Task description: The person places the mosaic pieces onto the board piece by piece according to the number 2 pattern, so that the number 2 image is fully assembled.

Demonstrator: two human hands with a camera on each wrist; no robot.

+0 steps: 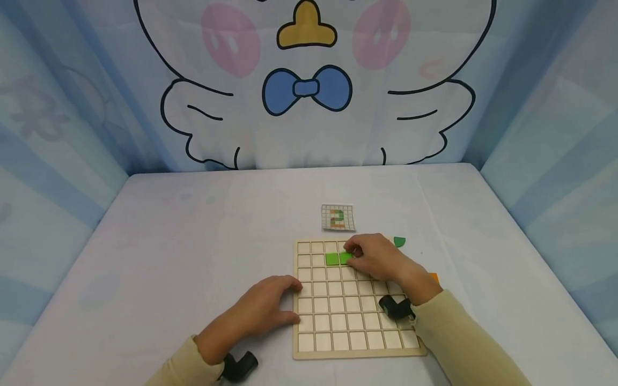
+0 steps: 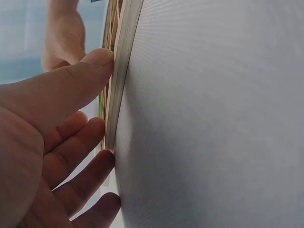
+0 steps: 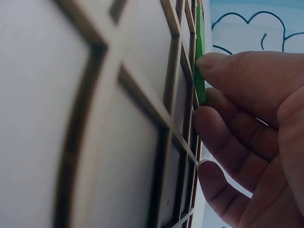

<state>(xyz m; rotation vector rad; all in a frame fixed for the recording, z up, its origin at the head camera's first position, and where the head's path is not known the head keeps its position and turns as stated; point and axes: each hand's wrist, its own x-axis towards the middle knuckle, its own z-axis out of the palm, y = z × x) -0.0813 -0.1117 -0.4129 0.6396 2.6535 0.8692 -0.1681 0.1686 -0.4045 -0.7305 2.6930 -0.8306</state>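
A wooden grid board lies on the white-covered table. Two bright green square tiles sit side by side near its top, a left tile and a right tile. My right hand pinches the right green tile; in the right wrist view the thumb lies on the green piece, with a finger at its lower end. My left hand touches the board's left edge, thumb and fingers spread; the left wrist view shows the thumb against the rim. The right arm hides part of the grid.
Behind the board lies a small pattern card with a coloured figure on a grid. A dark green rounded piece rests off the top right corner. An orange piece shows partly behind the right wrist. Printed curtains enclose the table.
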